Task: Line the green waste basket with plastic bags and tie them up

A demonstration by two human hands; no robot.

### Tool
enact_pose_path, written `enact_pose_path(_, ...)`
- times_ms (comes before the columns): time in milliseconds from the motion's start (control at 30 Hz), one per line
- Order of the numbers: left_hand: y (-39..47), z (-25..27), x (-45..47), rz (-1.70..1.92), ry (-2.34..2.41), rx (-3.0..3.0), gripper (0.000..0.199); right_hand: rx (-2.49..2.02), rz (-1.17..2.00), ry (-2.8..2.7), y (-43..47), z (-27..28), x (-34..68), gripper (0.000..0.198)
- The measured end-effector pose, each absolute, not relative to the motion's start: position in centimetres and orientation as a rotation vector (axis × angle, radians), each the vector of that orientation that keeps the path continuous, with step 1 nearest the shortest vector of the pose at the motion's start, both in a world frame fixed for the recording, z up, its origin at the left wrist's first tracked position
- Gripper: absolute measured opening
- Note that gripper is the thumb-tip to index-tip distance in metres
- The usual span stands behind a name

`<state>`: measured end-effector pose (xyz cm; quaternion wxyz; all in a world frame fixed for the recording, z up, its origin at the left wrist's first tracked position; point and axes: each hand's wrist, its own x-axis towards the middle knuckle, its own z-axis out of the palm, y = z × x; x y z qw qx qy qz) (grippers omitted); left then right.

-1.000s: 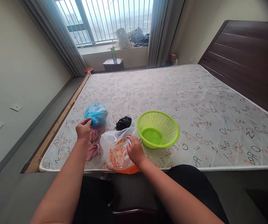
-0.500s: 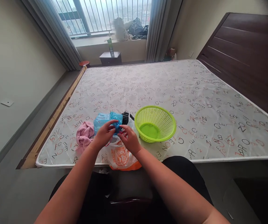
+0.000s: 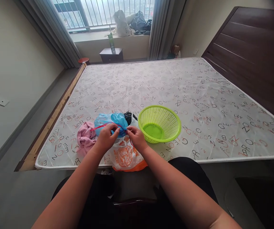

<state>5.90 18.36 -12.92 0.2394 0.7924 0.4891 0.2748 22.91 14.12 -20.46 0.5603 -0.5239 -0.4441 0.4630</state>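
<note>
Just beside the right hand point(image 3: 137, 138), pinching the blue bag point(image 3: 118, 119), sits a green basket point(image 3: 153, 132); the left hand point(image 3: 107, 138) grips unclearly.

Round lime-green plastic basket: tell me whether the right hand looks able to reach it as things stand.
Likely yes: the basket stands close beside the right hand, nothing visible between them, though that hand appears to pinch the blue plastic bag.

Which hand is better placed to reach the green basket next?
Probably the right hand: though apparently pinching the blue bag, it is just beside the green basket; the left hand is farther away.
</note>
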Motion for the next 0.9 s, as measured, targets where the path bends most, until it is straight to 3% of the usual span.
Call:
enact_pose_path(200, 20.0, -14.5, 5.9, 0.526, 1.196, 2.186, 0.023, -1.205, 1.104, -1.06, 14.0, -20.6, 22.9, 0.022)
enact_pose_path(400, 20.2, -14.7, 5.9, 0.413, 1.119, 2.234, 0.012, -1.203, 1.253, -0.96, 14.2, -20.8, 23.2, 0.026)
enact_pose_path(633, 21.1, -14.5, 4.9, 0.486, 1.109, 2.298, 0.014, -1.32, 1.113, -1.031, 14.0, -20.1, 23.2, 0.023)
enact_pose_path(900, 20.4, -15.0, 5.7, 0.538, 1.086, 2.409, 0.008, -1.436, 0.662, -1.263, 13.1, -18.9, 23.1, 0.022)
